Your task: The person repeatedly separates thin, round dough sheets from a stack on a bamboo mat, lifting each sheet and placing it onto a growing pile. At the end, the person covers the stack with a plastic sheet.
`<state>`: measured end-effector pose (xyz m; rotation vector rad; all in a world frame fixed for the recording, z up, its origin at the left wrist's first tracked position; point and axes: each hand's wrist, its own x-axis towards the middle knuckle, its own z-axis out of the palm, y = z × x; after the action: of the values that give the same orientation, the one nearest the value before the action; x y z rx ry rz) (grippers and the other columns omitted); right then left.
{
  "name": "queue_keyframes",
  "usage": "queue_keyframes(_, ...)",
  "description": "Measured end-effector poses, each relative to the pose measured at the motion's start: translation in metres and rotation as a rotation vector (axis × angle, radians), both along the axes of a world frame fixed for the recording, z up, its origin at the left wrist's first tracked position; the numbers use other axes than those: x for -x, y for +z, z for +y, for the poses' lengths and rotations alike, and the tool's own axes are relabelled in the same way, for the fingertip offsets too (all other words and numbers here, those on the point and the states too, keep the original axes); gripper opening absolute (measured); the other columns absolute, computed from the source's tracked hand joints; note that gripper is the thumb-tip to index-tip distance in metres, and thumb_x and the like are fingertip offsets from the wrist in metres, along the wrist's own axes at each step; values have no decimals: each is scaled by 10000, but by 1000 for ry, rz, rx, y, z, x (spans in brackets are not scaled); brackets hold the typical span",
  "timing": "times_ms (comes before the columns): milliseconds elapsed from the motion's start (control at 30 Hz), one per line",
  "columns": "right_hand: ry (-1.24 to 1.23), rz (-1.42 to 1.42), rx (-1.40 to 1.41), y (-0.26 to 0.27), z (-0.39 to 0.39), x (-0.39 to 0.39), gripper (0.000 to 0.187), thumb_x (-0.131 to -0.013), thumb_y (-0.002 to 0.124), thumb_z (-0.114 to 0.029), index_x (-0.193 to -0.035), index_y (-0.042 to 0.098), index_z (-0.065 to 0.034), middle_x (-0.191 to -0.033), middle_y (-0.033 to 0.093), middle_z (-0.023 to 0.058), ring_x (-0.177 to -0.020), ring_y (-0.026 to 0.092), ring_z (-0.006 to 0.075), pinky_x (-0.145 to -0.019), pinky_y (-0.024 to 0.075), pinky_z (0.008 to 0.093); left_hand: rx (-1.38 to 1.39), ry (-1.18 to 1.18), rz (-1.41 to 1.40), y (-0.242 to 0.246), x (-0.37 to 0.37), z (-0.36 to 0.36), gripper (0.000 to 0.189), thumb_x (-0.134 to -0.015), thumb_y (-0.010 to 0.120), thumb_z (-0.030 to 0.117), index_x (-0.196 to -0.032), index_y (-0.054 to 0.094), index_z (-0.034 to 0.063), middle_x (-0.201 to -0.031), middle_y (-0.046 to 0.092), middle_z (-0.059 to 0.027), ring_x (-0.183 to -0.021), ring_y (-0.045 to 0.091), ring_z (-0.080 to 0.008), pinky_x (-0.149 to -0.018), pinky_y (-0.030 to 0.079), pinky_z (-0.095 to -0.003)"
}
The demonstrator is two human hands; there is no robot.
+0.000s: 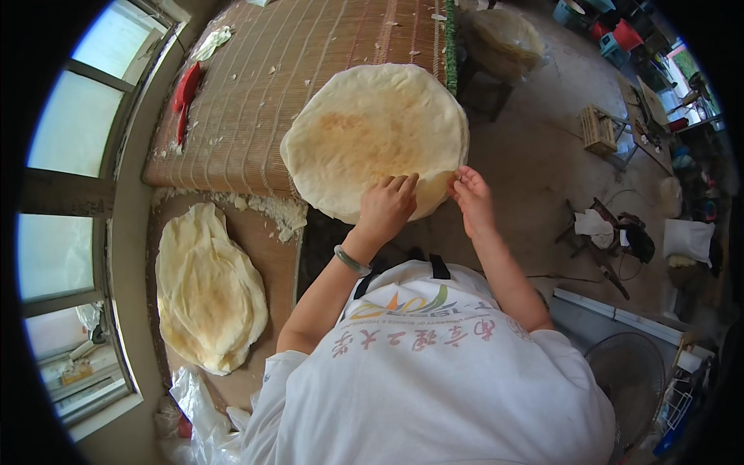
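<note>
A stack of large round flatbreads (372, 128) with browned patches lies at the right edge of a surface covered by a woven mat (250, 104). My left hand (388, 203) rests on the near part of the top flatbread, fingers bent; whether it grips the bread is hard to tell. At the stack's near right rim, my right hand (472, 195) has thumb and fingertips pinched on the edge of the bread. A folded pile of thin flatbreads (212, 290) lies on a brown board to the left. A jade-like bangle (351, 260) circles my left wrist.
A red-handled tool (185, 99) and dough scraps lie on the mat, beside windows at the left. Plastic bags (200, 412) sit at the lower left. Another flatbread stack (505, 38) stands on a stool beyond the mat. A wooden crate (598, 131) and a fan (625, 378) are at the right.
</note>
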<state>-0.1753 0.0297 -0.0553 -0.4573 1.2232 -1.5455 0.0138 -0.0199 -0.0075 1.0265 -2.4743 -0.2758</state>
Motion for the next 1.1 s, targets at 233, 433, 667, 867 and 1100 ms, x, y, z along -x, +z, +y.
queue_keyframes(233, 69, 221, 6, 1, 9, -5, 344, -913, 491, -13, -1257, 476, -1, -1185, 556, 56, -1056, 533, 114, -900, 444, 274, 125, 19, -221, 23, -17, -29, 256, -755, 659, 146, -1010, 644, 122, -838, 659, -50, -817, 636, -240, -661, 495, -376)
queue_keyframes(433, 180, 109, -104, 8, 19, -7, 378, -898, 495, -19, -1275, 463, -4, -1173, 557, 65, -1040, 545, 125, -893, 451, 284, -132, 180, -96, 102, -37, -98, 179, -876, 616, 246, -931, 708, 102, -774, 682, -116, -681, 671, -233, -609, 515, -343)
queue_keyframes(667, 55, -154, -102, 17, 18, -14, 420, -897, 484, -36, -1312, 421, -28, -1157, 570, 81, -1011, 576, 156, -908, 468, 310, 251, 218, 173, 206, -53, -122, 204, -887, 611, 286, -970, 718, 134, -678, 661, -114, -491, 604, -173, -464, 454, -314)
queue_keyframes(867, 323, -362, -74, 14, 6, -15, 421, -883, 479, -60, -1299, 414, -59, -1165, 570, 70, -1015, 587, 181, -890, 479, 333, 1, 73, -189, 58, -25, -41, 213, -783, 632, 150, -993, 666, 139, -938, 665, -64, -819, 643, -272, -688, 525, -375)
queue_keyframes(1100, 289, -420, -47, 27, 0, -19, 420, -843, 473, -12, -1257, 434, -74, -1186, 551, 67, -1035, 567, 182, -890, 474, 341, -20, 97, 37, -1, 6, 28, 509, -704, 714, 171, -1178, 540, 103, -1189, 552, -89, -1053, 548, -298, -838, 468, -419)
